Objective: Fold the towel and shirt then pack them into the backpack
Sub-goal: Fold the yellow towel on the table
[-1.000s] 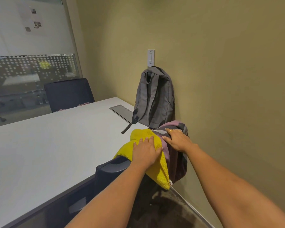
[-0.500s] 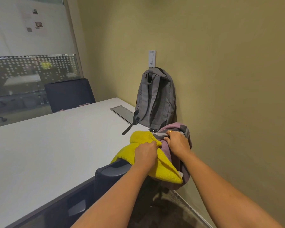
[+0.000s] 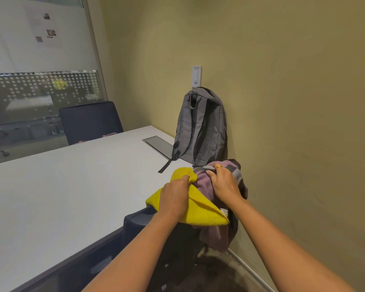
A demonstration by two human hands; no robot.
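From the head view: the left hand [image 3: 174, 196] grips the bunched yellow towel [image 3: 200, 211], the right hand [image 3: 223, 183] clutches the mauve-and-grey shirt [image 3: 204, 182] — both heaped at the white table's [image 3: 72, 197] near corner, spilling over the edge. The grey backpack [image 3: 200, 127] stands upright just behind (leaning against the wall).

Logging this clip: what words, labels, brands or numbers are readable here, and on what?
Nothing is legible.
Wall plate: small dark label at its top, too small to read.
Sheets on the glass partition: dark lettering under one picture, blurred.
Backpack, towel, shirt: no text visible.
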